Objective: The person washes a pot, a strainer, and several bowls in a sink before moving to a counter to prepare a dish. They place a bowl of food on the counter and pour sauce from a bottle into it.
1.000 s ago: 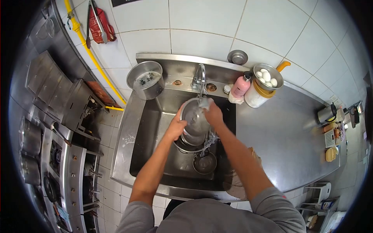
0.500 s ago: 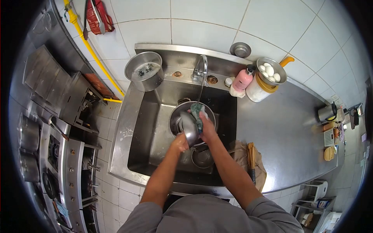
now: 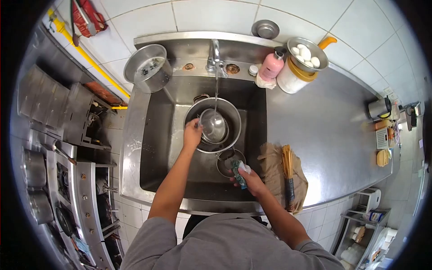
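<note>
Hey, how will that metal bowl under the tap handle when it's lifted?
The metal bowl is probably slippery, with water running onto it from the tap. Its shiny metal looks stiff, so it should hardly flex in the left hand. The rounded shape might let it rock if set down.

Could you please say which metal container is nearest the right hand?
The small container in the sink, partly hidden by the right hand; the bowl in the left hand, the large pot and the corner pot are farther.
</note>
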The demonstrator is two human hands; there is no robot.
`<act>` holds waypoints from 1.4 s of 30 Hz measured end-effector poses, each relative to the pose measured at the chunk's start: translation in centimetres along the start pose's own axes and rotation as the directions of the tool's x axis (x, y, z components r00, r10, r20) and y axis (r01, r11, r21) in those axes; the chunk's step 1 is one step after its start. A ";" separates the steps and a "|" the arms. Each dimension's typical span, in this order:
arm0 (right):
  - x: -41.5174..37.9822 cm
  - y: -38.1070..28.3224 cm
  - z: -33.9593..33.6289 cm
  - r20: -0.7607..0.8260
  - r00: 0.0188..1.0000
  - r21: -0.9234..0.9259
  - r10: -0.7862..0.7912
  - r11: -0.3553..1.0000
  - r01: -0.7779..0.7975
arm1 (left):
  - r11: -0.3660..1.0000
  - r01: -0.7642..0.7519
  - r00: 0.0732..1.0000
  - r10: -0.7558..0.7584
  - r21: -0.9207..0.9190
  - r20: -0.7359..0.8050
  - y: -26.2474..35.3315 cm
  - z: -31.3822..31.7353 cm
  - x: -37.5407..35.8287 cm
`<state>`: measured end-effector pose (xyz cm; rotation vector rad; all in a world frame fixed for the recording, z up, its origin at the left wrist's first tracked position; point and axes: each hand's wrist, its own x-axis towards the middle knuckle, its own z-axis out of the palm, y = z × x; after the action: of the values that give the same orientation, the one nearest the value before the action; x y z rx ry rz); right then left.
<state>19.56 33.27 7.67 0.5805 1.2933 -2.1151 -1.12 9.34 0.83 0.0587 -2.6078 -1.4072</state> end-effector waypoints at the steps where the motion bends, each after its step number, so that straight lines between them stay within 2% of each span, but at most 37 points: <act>1: -0.5 -0.5 0.5 0.010 0.999 -0.022 -0.034 0.999 0.034 | 0.994 -0.103 0.995 0.103 -0.043 0.007 0.5 -0.9 -0.9; 2: -0.9 -1.0 0.7 0.021 0.997 -0.046 -0.068 0.997 0.069 | 0.986 -0.018 0.974 0.054 -0.166 0.219 0.5 -1.5 -2.5; 3: -1.1 -1.2 0.7 0.017 0.998 -0.037 -0.064 0.997 0.065 | 0.960 0.096 0.905 0.026 -0.263 0.425 0.6 -2.1 -4.4; 4: -1.3 -1.1 0.5 0.040 0.995 -0.014 -0.094 0.995 0.095 | 0.933 0.359 0.635 -0.226 -0.023 0.739 2.6 -3.0 -5.9; 5: -1.5 -1.1 0.4 0.061 0.990 0.011 -0.124 0.992 0.124 | 0.822 0.490 0.220 -0.440 0.291 0.871 4.3 -3.6 -7.3; 7: -2.3 -1.0 0.3 0.064 0.990 0.023 -0.122 0.992 0.120 | 0.834 0.171 -0.137 -0.507 0.524 0.851 -0.4 -0.9 -10.5; 8: -2.6 -1.1 0.3 0.071 0.989 0.024 -0.132 0.991 0.131 | 0.833 0.171 -0.139 -0.509 0.527 0.850 -2.7 1.0 -11.5; 9: -2.9 -1.2 0.3 0.070 0.988 0.024 -0.135 0.991 0.134 | 0.857 -0.117 0.055 -0.499 0.502 0.865 -5.0 3.2 -12.1; 10: -3.2 -1.2 0.3 0.075 0.987 0.011 -0.141 0.990 0.141 | 0.782 -0.398 0.235 -0.419 0.480 0.877 -7.3 5.4 -12.3; 11: -3.7 -1.1 0.3 0.078 0.987 -0.006 -0.144 0.990 0.144 | 0.786 -0.399 0.234 -0.411 0.472 0.881 -9.1 7.4 -12.6; 13: -4.6 -1.2 0.5 0.067 0.987 0.009 -0.147 0.989 0.147 | 0.857 0.016 0.397 -0.478 0.515 0.784 -12.7 12.4 -13.0; 14: -4.9 -1.3 0.6 0.067 0.987 0.035 -0.149 0.989 0.147 | 0.864 0.026 0.402 -0.469 0.502 0.786 -16.3 16.9 -15.3; 15: -5.2 -1.2 0.6 0.055 0.988 0.052 -0.141 0.989 0.138 | 0.924 0.271 0.647 -0.383 0.270 0.660 -20.3 19.8 -17.9; 16: -5.3 -1.1 0.6 0.064 0.988 0.043 -0.138 0.990 0.136 | 0.911 0.410 0.828 -0.355 -0.037 0.433 -23.2 22.2 -19.2; 17: -5.4 -1.0 0.5 0.068 0.987 0.073 -0.143 0.988 0.138 | 0.909 0.414 0.832 -0.361 -0.038 0.422 -18.5 20.4 -18.8; 19: -5.5 -0.6 0.7 0.089 0.985 0.106 -0.148 0.985 0.139 | 0.911 0.406 0.747 -0.376 0.071 0.548 -5.0 12.5 -15.6; 20: -5.5 -0.5 0.7 0.090 0.984 0.079 -0.154 0.986 0.147 | 0.911 0.406 0.754 -0.379 0.074 0.536 -4.3 11.1 -15.2; 21: -5.4 -0.6 0.7 0.092 0.982 0.050 -0.163 0.986 0.159 | 0.972 -0.215 0.618 0.062 0.092 0.784 -4.0 10.0 -14.7; 22: -5.3 -0.7 0.9 0.108 0.980 0.047 -0.166 0.986 0.162 | 0.677 -0.731 0.191 0.319 -0.083 0.928 -3.2 8.6 -14.1; 23: -5.1 -0.9 1.2 0.099 0.970 0.011 -0.221 0.975 0.221 | 0.677 -0.733 0.207 0.312 -0.063 0.927 -2.4 7.1 -13.7; 25: -4.4 -0.6 0.5 0.127 0.954 -0.030 -0.271 0.960 0.277 | 0.410 -0.840 0.023 0.680 -0.355 0.732 1.0 2.4 -12.3; 26: -3.5 0.3 -1.5 0.034 0.961 -0.090 -0.276 0.956 0.278 | 0.421 -0.849 0.053 0.671 -0.320 0.740 2.6 0.1 -11.5; 27: -2.6 0.5 -2.6 -0.052 0.958 -0.153 -0.283 0.950 0.272 | 0.476 -0.825 0.159 0.712 -0.304 0.684 4.2 -2.1 -10.6; 28: -2.5 -1.4 -1.7 -0.044 0.951 -0.056 -0.305 0.952 0.302 | 0.529 -0.797 0.266 0.741 -0.291 0.617 5.3 -4.1 -9.7; 29: -2.7 -4.4 0.1 -0.043 0.945 0.044 -0.325 0.944 0.327 | 0.614 -0.754 0.409 0.718 -0.235 0.564 6.0 -5.5 -8.8; 30: -2.2 -7.3 1.9 0.001 0.885 -0.066 -0.466 0.883 0.465 | 0.686 -0.700 0.533 0.685 -0.197 0.496 6.5 -6.3 -7.7; 31: -1.2 -10.0 3.5 0.052 0.801 -0.165 -0.597 0.786 0.596 | 0.864 -0.465 0.747 0.500 -0.191 0.439 6.7 -6.9 -6.7; 32: 0.3 -12.0 4.7 0.059 0.749 -0.283 -0.660 0.709 0.646 | 0.938 -0.271 0.893 0.328 -0.216 0.307 7.3 -7.1 -5.3; 33: 1.8 -14.1 5.7 0.067 0.689 -0.398 -0.722 0.614 0.682 | 0.962 -0.077 0.971 0.132 -0.261 0.200 7.5 -6.8 -3.4; 34: 4.4 -15.9 6.2 0.114 0.647 -0.523 -0.754 0.508 0.684 | 0.962 0.000 0.998 0.019 -0.273 0.065 8.8 -6.8 -1.8; 35: 6.3 -17.8 8.6 0.110 0.566 -0.706 -0.817 0.336 0.623 | 0.938 0.095 0.994 -0.070 -0.332 0.084 7.6 -5.7 -0.1; 36: 7.5 -19.5 11.5 0.066 0.549 -0.775 -0.833 0.303 0.554 | 0.808 0.116 0.993 -0.082 -0.578 0.085 3.3 -1.7 1.9; 37: 11.9 -19.7 11.1 0.228 0.361 -0.857 -0.904 -0.011 0.514 | 0.676 0.284 0.958 -0.227 -0.680 0.174 7.1 -2.7 2.0; 38: 13.9 -20.0 11.6 0.278 0.385 -0.880 -0.880 -0.073 0.470 | 0.506 0.432 0.895 -0.347 -0.747 0.282 11.0 -4.0 1.9; 39: 18.3 -18.5 10.3 0.557 0.219 -0.795 -0.801 -0.438 0.419 | 0.504 0.424 0.900 -0.329 -0.753 0.286 11.5 -3.6 2.4; 41: 20.0 -16.1 11.5 0.409 0.716 -0.898 -0.566 -0.111 0.425 | 0.531 0.290 0.909 -0.414 -0.796 0.054 11.1 -2.5 3.6; 42: 19.2 -16.6 11.4 0.405 0.713 -0.900 -0.572 -0.110 0.422 | 0.526 0.383 0.893 -0.423 -0.760 0.157 6.7 -2.4 5.1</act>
<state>-6.46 24.01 11.20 -0.5612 2.9123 -0.9732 -5.36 10.44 8.40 0.6051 -1.7487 -2.5453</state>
